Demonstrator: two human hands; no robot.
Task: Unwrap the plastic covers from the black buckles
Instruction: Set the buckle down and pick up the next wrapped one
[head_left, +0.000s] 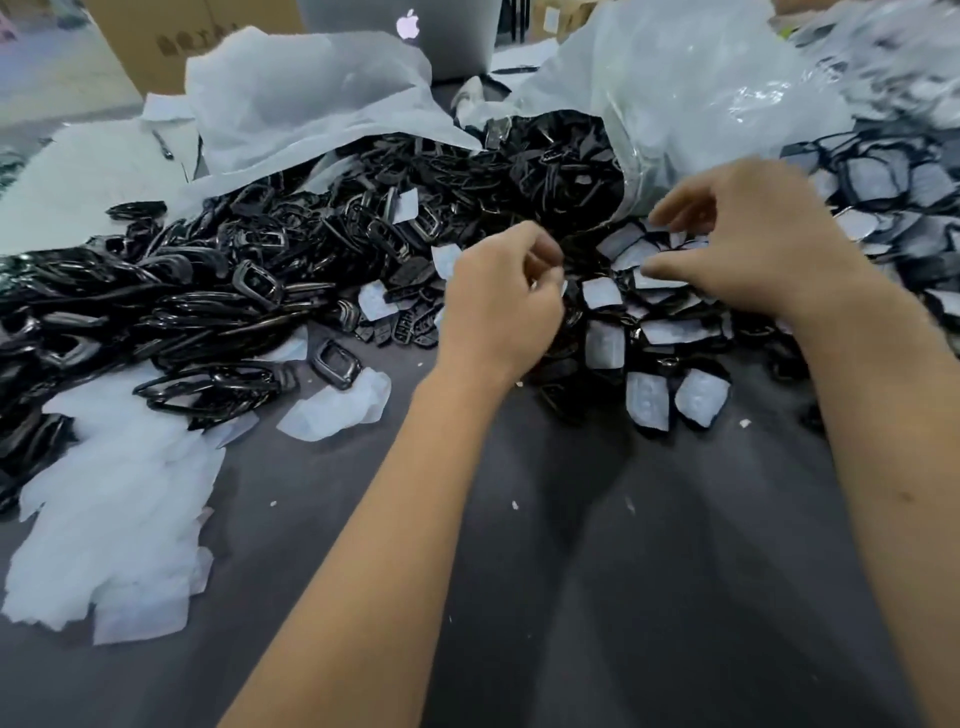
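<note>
**Hands over the buckle pile**

Your left hand (501, 301) has its fingers curled, pinching something small you can't make out. Your right hand (748, 244) hovers with fingers loosely bent over the wrapped buckles (649, 364). Black buckles (545, 171) spill from a clear plastic bag (675, 88) across the table (571, 545).

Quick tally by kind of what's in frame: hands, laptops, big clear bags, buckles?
Hands: 2, left hand and right hand
Laptop: 1
Clear bag spilling buckles: 1
Bare buckles: heap, too many to count
Wrapped buckles: heap, too many to count
Total counted: 4, plus the two heaps
</note>
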